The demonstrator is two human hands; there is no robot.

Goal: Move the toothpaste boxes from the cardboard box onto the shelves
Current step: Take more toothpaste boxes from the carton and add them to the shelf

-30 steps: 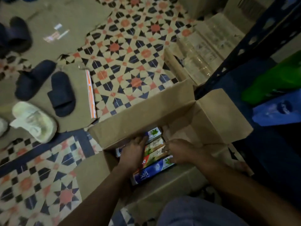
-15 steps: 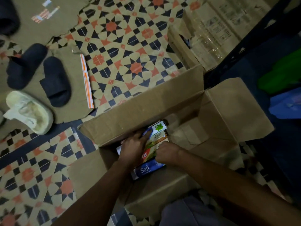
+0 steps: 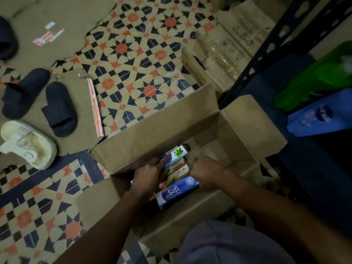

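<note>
An open cardboard box (image 3: 152, 134) stands on the patterned tile floor (image 3: 133, 54) in the lower middle of the frame, its flaps folded outward. Inside it, at the left end, a small bundle of toothpaste boxes (image 3: 181, 172) lies side by side. The farthest is a mint box (image 3: 178, 153) with a white and green end, and the nearest is a blue box (image 3: 177, 189).

The left hand (image 3: 150, 178) lies over the left part of the bundle. Its fingers (image 3: 162, 162) are pressed together and fairly straight, and the forefinger reaches onto the mint box. The thumb is hidden. The right hand (image 3: 207, 172) meets the right ends of the boxes with its fingers curled down against them, but the tips cannot be seen.

At the left of the frame two dark slippers (image 3: 60, 109) and a pale sandal (image 3: 28, 143) sit on flattened cardboard (image 3: 47, 16). A dark metal shelf frame (image 3: 266, 54) crosses the upper right. Behind it, on the shelf, are a green pack (image 3: 314, 77) and a blue pack (image 3: 320, 119).
</note>
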